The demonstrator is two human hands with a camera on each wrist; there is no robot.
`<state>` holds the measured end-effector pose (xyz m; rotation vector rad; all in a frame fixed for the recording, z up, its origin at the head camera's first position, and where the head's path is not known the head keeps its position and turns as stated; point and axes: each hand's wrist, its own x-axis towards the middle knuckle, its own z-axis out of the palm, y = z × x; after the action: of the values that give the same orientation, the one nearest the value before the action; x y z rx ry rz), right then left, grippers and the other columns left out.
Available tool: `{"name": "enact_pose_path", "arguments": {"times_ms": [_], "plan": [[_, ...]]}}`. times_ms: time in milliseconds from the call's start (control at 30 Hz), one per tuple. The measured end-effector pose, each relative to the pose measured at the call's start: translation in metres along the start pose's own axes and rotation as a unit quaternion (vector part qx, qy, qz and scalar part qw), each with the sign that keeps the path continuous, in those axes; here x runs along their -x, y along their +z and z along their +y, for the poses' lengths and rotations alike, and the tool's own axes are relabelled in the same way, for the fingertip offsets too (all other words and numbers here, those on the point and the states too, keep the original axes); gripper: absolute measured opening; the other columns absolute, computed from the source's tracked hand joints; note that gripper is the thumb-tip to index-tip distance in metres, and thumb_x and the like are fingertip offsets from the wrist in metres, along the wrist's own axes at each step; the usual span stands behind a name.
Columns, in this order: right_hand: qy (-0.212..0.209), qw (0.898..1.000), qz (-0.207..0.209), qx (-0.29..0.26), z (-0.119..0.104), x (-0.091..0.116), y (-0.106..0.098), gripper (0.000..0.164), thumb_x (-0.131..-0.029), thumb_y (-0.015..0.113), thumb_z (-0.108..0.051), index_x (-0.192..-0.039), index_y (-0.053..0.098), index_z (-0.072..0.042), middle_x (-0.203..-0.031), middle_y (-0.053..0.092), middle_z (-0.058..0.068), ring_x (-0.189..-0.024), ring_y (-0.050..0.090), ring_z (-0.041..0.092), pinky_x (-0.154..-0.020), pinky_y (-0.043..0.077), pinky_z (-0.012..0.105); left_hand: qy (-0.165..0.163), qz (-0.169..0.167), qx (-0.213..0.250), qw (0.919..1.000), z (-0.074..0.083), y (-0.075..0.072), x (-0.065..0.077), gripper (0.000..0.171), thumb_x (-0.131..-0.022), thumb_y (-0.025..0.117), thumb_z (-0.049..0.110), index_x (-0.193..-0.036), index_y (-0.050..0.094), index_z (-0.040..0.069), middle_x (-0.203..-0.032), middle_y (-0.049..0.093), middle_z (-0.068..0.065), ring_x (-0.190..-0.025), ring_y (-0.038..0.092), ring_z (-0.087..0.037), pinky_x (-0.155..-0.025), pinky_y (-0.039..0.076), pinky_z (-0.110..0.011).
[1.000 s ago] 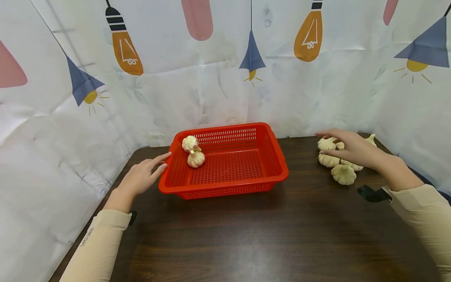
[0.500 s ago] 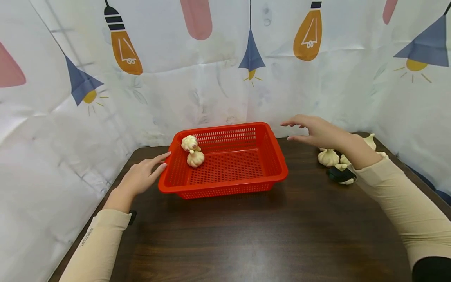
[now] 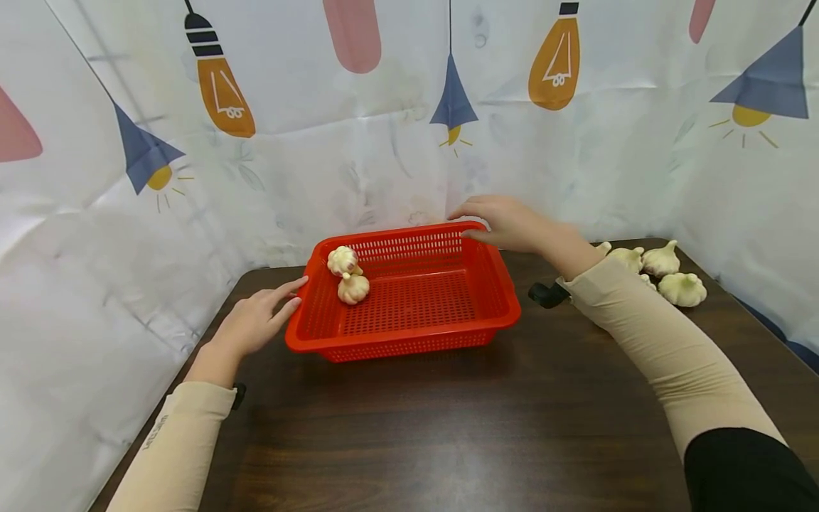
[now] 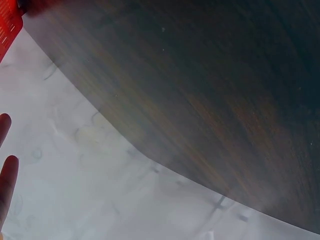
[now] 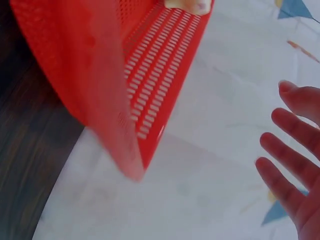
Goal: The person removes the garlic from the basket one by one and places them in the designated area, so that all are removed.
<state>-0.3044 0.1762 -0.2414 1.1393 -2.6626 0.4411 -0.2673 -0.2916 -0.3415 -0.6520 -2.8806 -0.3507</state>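
Note:
A red plastic basket [image 3: 409, 341] with slotted walls stands on the dark table. Two garlic bulbs lie at its left end, the upper bulb [image 3: 343, 261] close against the lower bulb [image 3: 353, 289]. My left hand [image 3: 251, 323] has its fingertips right at the basket's left rim, fingers relaxed. Over the basket's back right corner is my right hand [image 3: 508, 224], thumb and fingers spread. The right wrist view shows those fingers [image 5: 285, 150] apart with nothing between them. Beyond my right forearm, several more garlic bulbs [image 3: 682, 289] sit on the table, some partly hidden by the sleeve.
The dark wooden table [image 3: 409, 427] backs onto a white curtain [image 3: 288, 178] printed with lamps and bulbs, which also closes off both sides. In the left wrist view, the table's edge runs diagonally beside the curtain.
My right hand has moved left from above the garlic pile to the basket's back right corner. The left hand stays at the left rim; the two bulbs in the basket have not moved.

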Motion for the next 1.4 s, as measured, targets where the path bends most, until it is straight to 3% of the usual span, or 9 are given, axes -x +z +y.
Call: {"name": "enact_pose_path", "arguments": {"times_ms": [267, 500, 700, 967, 1200, 1400], "plan": [[-0.019, 0.999, -0.017, -0.021, -0.021, -0.046, 0.018, 0.038, -0.099, 0.07, -0.011, -0.136, 0.064, -0.01, -0.135, 0.063, 0.008, -0.127, 0.057, 0.027, -0.107, 0.045, 0.043, -0.002, -0.005, -0.002, 1.0, 0.0, 0.0, 0.0, 0.055, -0.109, 0.044, 0.043, -0.157, 0.043, 0.016, -0.137, 0.059, -0.028, -0.118, 0.057, -0.048, -0.096, 0.046, -0.067], [-0.038, 0.998, -0.052, 0.022, -0.041, -0.082, 0.046, 0.035, -0.101, 0.068, -0.016, -0.135, 0.066, -0.012, -0.133, 0.063, 0.007, -0.125, 0.057, 0.026, -0.104, 0.047, 0.039, -0.006, -0.005, -0.005, 1.0, 0.0, -0.002, 0.0, 0.055, -0.109, 0.044, 0.043, -0.157, 0.043, 0.016, -0.134, 0.06, -0.029, -0.116, 0.058, -0.048, -0.095, 0.046, -0.067], [-0.022, 0.995, -0.079, 0.052, -0.054, -0.108, 0.069, 0.038, -0.101, 0.068, -0.019, -0.139, 0.064, -0.015, -0.141, 0.06, 0.004, -0.128, 0.057, 0.025, -0.106, 0.046, 0.04, -0.005, -0.005, -0.003, 1.0, -0.001, -0.002, 0.0, 0.055, -0.109, 0.044, 0.044, -0.157, 0.043, 0.016, -0.136, 0.059, -0.029, -0.117, 0.057, -0.048, -0.095, 0.046, -0.067], [-0.016, 0.991, -0.122, 0.046, -0.065, -0.134, 0.097, 0.045, -0.1, 0.07, -0.016, -0.143, 0.06, -0.012, -0.145, 0.055, 0.008, -0.134, 0.052, 0.025, -0.11, 0.042, 0.035, -0.006, -0.007, 0.004, 0.9999, 0.001, -0.001, -0.002, 0.056, -0.109, 0.044, 0.044, -0.158, 0.043, 0.017, -0.136, 0.059, -0.027, -0.118, 0.057, -0.047, -0.096, 0.046, -0.066], [0.001, 0.99, -0.137, 0.045, -0.076, -0.15, 0.116, 0.044, -0.101, 0.068, -0.017, -0.144, 0.058, -0.014, -0.14, 0.056, 0.007, -0.127, 0.055, 0.022, -0.104, 0.045, 0.033, -0.007, -0.008, 0.005, 0.9999, 0.0, 0.0, -0.003, 0.056, -0.109, 0.043, 0.045, -0.158, 0.042, 0.018, -0.139, 0.058, -0.026, -0.12, 0.056, -0.047, -0.098, 0.045, -0.067], [0.004, 0.982, -0.185, 0.041, -0.091, -0.166, 0.129, 0.06, -0.102, 0.066, -0.018, -0.157, 0.042, -0.016, -0.156, 0.042, 0.006, -0.14, 0.043, 0.022, -0.109, 0.043, 0.032, -0.005, -0.004, 0.006, 1.0, -0.001, -0.001, -0.001, 0.054, -0.109, 0.045, 0.043, -0.157, 0.043, 0.019, -0.137, 0.06, -0.026, -0.119, 0.057, -0.047, -0.098, 0.045, -0.066]]}}
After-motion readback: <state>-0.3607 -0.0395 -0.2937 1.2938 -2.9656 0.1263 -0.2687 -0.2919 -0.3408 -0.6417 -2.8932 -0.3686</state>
